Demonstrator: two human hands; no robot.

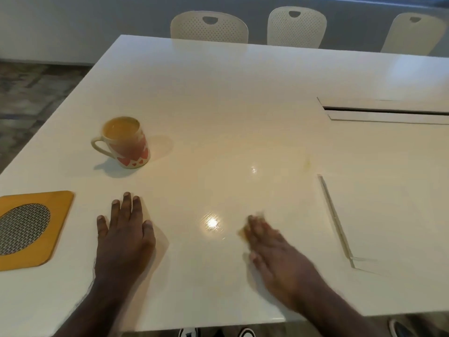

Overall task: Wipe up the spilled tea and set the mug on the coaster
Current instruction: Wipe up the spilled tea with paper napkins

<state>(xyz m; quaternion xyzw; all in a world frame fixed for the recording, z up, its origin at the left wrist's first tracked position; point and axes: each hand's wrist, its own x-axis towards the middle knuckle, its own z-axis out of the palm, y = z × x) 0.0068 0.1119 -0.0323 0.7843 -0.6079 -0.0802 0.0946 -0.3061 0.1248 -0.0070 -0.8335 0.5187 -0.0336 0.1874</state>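
Observation:
A cream mug [126, 144] with red hearts stands upright on the white table [218, 93], full of milky tea, handle to the left. The orange coaster [31, 229] with a metal mesh oval lies at the left edge, apart from the mug. My left hand [124, 234] rests flat on the table, fingers straight, between coaster and centre. My right hand [269, 249] is blurred by motion and presses a small tan-stained wad [243, 232] against the table under its fingers. A faint yellowish tea mark [308, 162] shows further right.
Three perforated cream chairs [209, 27] stand behind the far edge. A slot and cut panel lines [384, 113] run across the table's right side. The near table edge lies just below my forearms, with shoes visible under it.

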